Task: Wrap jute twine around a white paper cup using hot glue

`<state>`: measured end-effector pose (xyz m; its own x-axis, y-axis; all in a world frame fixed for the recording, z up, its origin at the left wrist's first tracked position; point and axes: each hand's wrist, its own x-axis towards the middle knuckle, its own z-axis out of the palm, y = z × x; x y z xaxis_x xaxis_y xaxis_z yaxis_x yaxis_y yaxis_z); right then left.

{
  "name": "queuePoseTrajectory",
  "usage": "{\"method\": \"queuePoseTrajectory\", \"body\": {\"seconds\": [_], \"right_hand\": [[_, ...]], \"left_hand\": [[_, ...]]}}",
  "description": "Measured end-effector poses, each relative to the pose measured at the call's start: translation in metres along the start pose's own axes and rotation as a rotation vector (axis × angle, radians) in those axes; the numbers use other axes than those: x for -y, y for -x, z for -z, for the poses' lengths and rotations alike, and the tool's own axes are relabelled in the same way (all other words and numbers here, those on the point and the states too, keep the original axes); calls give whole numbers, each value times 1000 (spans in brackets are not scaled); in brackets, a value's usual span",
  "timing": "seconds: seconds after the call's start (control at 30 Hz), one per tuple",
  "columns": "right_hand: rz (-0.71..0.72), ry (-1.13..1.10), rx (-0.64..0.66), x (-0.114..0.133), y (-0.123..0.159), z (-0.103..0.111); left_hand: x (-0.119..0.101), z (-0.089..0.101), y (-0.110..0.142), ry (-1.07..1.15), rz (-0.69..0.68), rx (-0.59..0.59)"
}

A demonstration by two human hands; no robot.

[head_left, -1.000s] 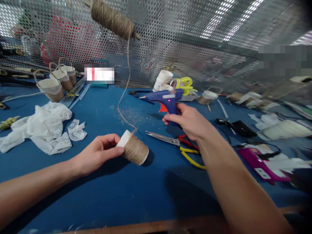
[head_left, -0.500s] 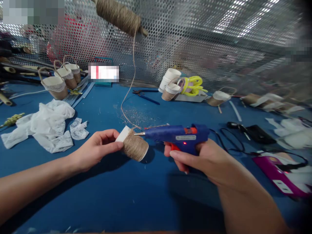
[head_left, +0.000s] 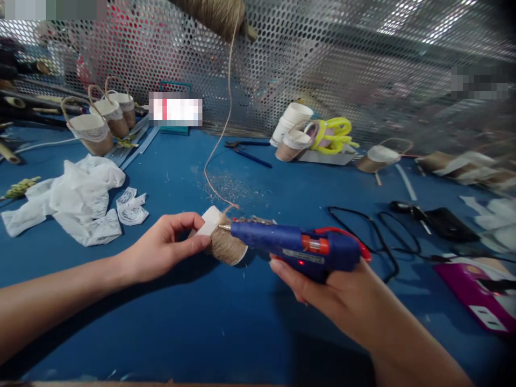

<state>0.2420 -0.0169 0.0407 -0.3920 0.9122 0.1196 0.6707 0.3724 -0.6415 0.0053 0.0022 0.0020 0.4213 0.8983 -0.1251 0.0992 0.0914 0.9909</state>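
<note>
My left hand (head_left: 167, 244) grips the white rim end of a paper cup wrapped in jute twine (head_left: 223, 242), which lies on its side on the blue table. A strand of twine (head_left: 220, 142) runs from the cup up to a spool (head_left: 215, 13) hung on the mesh wall. My right hand (head_left: 334, 290) is closed round a blue hot glue gun (head_left: 298, 248) with a red light lit. Its metal nozzle touches the cup near the twine's end.
Crumpled white lace (head_left: 76, 201) lies at the left. Finished twine baskets (head_left: 94, 126) stand at the back left. Stacked paper cups (head_left: 292, 129) and yellow scissors (head_left: 332, 134) sit at the back, black cables (head_left: 374, 231) and a magenta box (head_left: 475, 293) at the right.
My right hand lifted the glue gun from the back of the table, swung it round and brought its nozzle onto the cup. The left hand kept holding the cup still.
</note>
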Motion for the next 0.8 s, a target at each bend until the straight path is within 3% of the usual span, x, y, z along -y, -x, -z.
{"method": "queuePoseTrajectory", "body": {"seconds": [0.2,0.53,0.67,0.8], "right_hand": [[81,51,-91,8,-2,1],[84,110,-78,6,1,-1],[78,118,-130,6,1,1],[70,83,3,7,4,2]], "left_hand": [[1,1,2,-272,-136,-41],[3,1,2,-354,-168,-57],[1,1,2,-364,-183,-67],[-2,0,3,-393,-172,-98]]}}
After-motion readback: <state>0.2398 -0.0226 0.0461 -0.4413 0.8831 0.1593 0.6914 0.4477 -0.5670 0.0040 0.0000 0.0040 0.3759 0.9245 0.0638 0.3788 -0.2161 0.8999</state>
